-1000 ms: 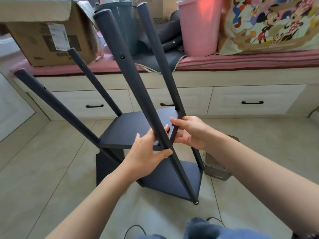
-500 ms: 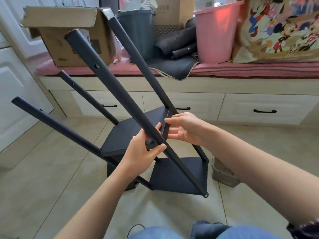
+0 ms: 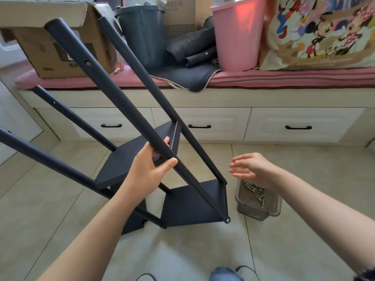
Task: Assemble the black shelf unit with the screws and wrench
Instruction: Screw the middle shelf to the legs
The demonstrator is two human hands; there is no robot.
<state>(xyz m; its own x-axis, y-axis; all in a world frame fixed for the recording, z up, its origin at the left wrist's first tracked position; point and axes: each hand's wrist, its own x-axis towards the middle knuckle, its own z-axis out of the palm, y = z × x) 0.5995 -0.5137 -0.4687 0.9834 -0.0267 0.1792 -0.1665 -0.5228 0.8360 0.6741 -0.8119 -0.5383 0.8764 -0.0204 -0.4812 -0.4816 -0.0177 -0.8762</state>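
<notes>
Shelf (image 3: 194, 201) on floor, tilted, poles running up and far-left. Left hand (image 3: 150, 171) wraps near pole (image 3: 113, 98) mid-length, steadying it. Right hand (image 3: 251, 169) spread, holding nothing, hovers just above screw tub (image 3: 257, 199). Tub sits right of shelf base, directly under right hand. Right hand nearer screws: likely reach straight down. Wrench not seen.

Bright, even daylight with soft shadows; wide-angle bending at the edges (right-hand fingers (image 3: 236, 164) slightly motion-blurred).
</notes>
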